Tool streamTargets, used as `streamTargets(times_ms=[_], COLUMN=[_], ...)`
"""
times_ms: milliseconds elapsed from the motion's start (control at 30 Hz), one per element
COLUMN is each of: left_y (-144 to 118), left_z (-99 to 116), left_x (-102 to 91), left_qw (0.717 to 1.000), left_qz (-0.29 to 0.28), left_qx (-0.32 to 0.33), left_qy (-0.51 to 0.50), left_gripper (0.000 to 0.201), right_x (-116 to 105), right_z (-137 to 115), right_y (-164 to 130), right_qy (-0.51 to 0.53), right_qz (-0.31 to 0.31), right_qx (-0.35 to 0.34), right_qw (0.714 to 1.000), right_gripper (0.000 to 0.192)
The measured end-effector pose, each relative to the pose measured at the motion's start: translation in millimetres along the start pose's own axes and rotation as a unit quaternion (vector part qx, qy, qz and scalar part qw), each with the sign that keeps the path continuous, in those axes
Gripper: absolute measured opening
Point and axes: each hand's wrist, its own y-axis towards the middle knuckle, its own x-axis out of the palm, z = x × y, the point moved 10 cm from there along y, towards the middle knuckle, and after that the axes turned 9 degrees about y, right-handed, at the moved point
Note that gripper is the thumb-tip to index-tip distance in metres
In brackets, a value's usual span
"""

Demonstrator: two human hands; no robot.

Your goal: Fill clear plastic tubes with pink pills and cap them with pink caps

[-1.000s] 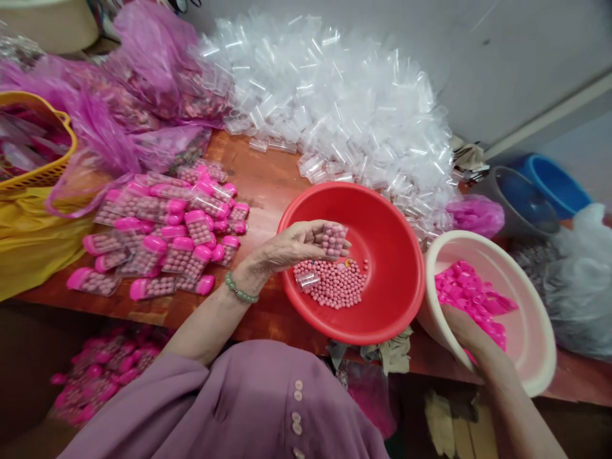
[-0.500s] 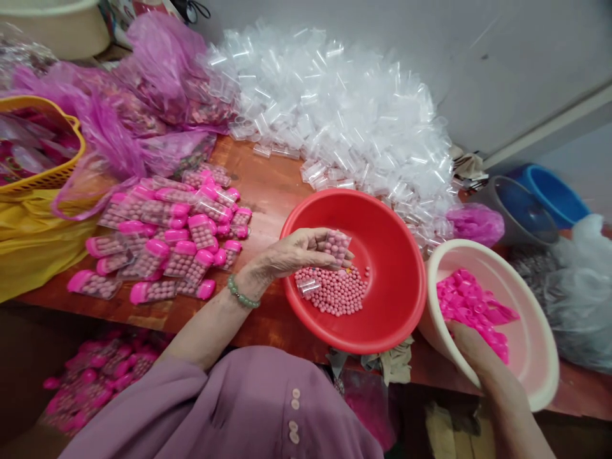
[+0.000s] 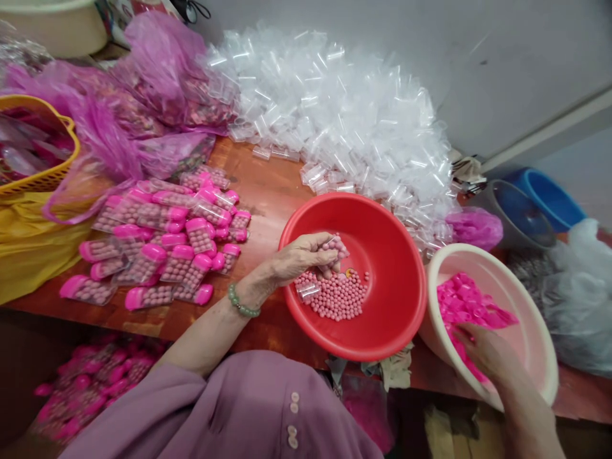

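My left hand (image 3: 303, 258) hovers over the red basin (image 3: 401, 255), closed round a small clear vial (image 3: 335, 245) filled with pink beads. Loose pink beads (image 3: 342, 295) and an empty clear vial (image 3: 307, 291) lie in the basin's bottom. My right hand (image 3: 482, 356) reaches into the cream basin (image 3: 530, 299) and rests among the bright pink caps (image 3: 466, 306); whether its fingers grip a cap is hidden.
Capped, filled vials (image 3: 167, 242) lie heaped on the wooden table (image 3: 268, 185) to the left. A big pile of empty clear vials (image 3: 335, 115) fills the back. Pink bags (image 3: 143, 95), a yellow basket (image 3: 43, 178) and blue and grey basins (image 3: 530, 204) surround the work spot.
My left hand has tilted the filled vial down and curled tighter round it. My right hand has slid deeper into the cream basin among the caps.
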Motion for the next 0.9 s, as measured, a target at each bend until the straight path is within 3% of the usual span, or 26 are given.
streamTargets(times_ms=[100,167,267,367,500,600,700,900], left_y=[-0.8,-1.3,-1.0,0.4,1.2,0.2,-0.6,0.0], left_z=[1.0,1.4,1.1,-1.4,-4.4,-4.7,-4.5,-3.6], left_x=[2.4,4.1,3.3,0.7,2.6,4.8,4.3,6.3], left_qw=[0.999,0.998,0.997,0.997,0.998,0.999,0.998,0.997], left_qz=[-0.006,-0.012,-0.002,0.014,0.003,-0.015,-0.025,-0.039], left_qx=[0.007,0.012,0.012,-0.002,-0.021,-0.026,-0.029,-0.042], left_qy=[0.039,0.067,0.078,0.077,0.054,0.033,0.043,0.041], left_gripper=[0.023,0.023,0.02,0.022,0.028,0.028,0.031,0.031], right_x=[-20.2,-21.5,0.3,40.7,81.0,82.7,87.7,99.1], right_z=[18.7,10.4,-50.9,-128.2,-202.3,-235.7,-248.0,-247.5], right_y=[-1.7,-3.9,11.2,33.2,51.8,59.8,64.3,68.4], right_qy=[0.107,0.272,0.444,0.535,0.481,0.44,0.461,0.489], right_qz=[0.072,0.136,0.136,0.029,-0.103,-0.111,-0.125,-0.161], right_qx=[0.127,0.185,0.129,0.045,-0.049,-0.134,-0.133,-0.085], right_qw=[0.984,0.935,0.876,0.843,0.869,0.881,0.869,0.853], right_gripper=[0.008,0.021,0.021,0.023,0.026,0.024,0.022,0.016])
